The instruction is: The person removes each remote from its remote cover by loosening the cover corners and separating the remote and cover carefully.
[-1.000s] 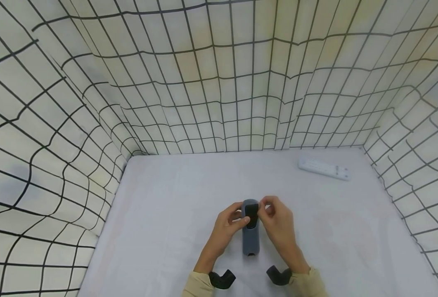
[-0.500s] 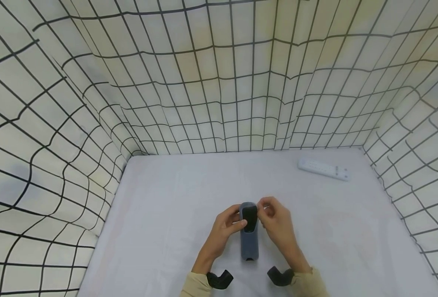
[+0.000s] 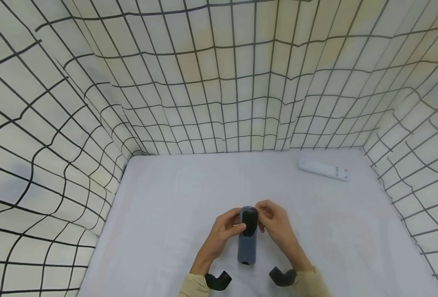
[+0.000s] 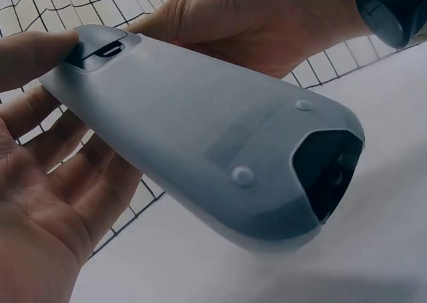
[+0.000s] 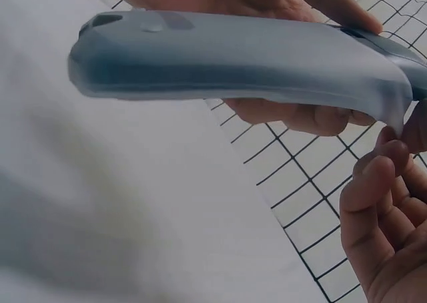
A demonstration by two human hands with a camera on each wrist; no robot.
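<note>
A dark, glossy-topped handheld device (image 3: 250, 219) sits inside a translucent grey-blue silicone cover (image 3: 247, 250). It is held upright above the table. My left hand (image 3: 216, 234) grips its upper part from the left, with the thumb on the dark face and fingers behind. On the other side, my right hand (image 3: 276, 221) pinches the cover's upper rim, which stretches away from the device in the right wrist view. Toward the left wrist camera the cover (image 4: 193, 116) turns its lower end, with a dark cut-out and small round bumps. The device's lower part is hidden inside.
A white remote control (image 3: 323, 170) lies at the back right of the white table (image 3: 166, 198). White walls with a black grid (image 3: 226, 82) stand behind and at both sides. Black wrist mounts (image 3: 219, 281) sit on both wrists.
Both hands and the covered device have shifted slightly toward the body, the device also a little left. More of the dark face shows above the cover's edge.
</note>
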